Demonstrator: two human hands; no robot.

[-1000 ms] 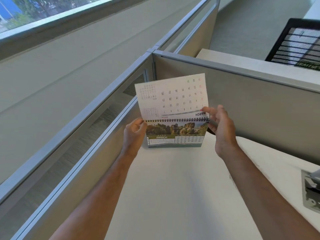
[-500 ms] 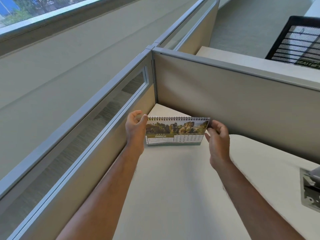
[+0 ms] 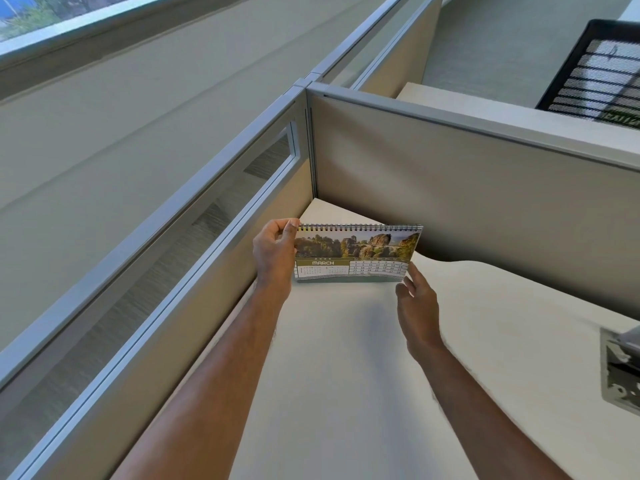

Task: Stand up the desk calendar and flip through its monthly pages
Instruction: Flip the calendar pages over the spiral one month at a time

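Wire-bound calendar (image 3: 356,252) — left hand (image 3: 273,252) pinching corner.

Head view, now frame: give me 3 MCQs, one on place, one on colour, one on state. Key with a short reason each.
1. Where does the calendar stand?
A. on the desk, near the partition corner
B. on the window sill
C. on the floor

2. What colour is the band behind the word MARCH?
A. red
B. olive green
C. bright blue

3. What is the left hand doing?
A. lying flat on the desk
B. pinching the calendar's top left corner at the spiral
C. out of view

Key: 1 A, its base meets the white desktop by the corner; 2 B, white letters sit on an olive strip; 3 B, thumb and fingers close on that corner, while the right hand is open at the lower right corner.
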